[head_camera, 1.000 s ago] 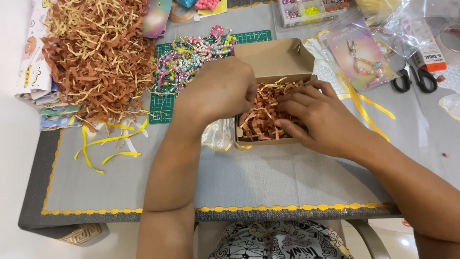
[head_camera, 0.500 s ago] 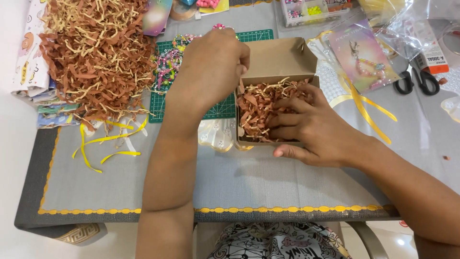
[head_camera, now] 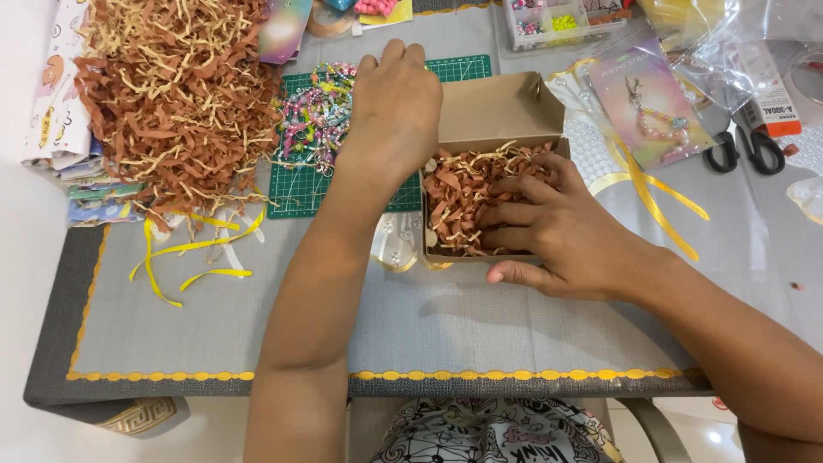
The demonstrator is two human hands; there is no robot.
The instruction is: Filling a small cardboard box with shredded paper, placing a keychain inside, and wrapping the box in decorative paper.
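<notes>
A small cardboard box (head_camera: 497,107) with its lid folded back stands mid-table, filled with brown and cream shredded paper (head_camera: 463,193). My right hand (head_camera: 549,231) grips the box's front wall, with the fingers pressed onto the shreds inside and the thumb outside along the front. My left hand (head_camera: 390,111) reaches over the green cutting mat (head_camera: 296,184), just left of the box. Its fingers stretch toward a heap of colourful beaded strings (head_camera: 313,116). Nothing shows in that hand, and its palm side is hidden.
A big pile of brown shredded paper (head_camera: 171,94) lies at the far left, with yellow ribbon scraps (head_camera: 193,249) below it. Right of the box are a packaged bead charm (head_camera: 656,107), yellow ribbon (head_camera: 660,206), black scissors (head_camera: 741,150) and clear plastic bags (head_camera: 729,43). A bead organiser (head_camera: 557,17) sits at the back.
My left hand has lifted off the box and moved up and left over the green mat. My right hand has shifted to the box's front, with the fingers spread on the shreds.
</notes>
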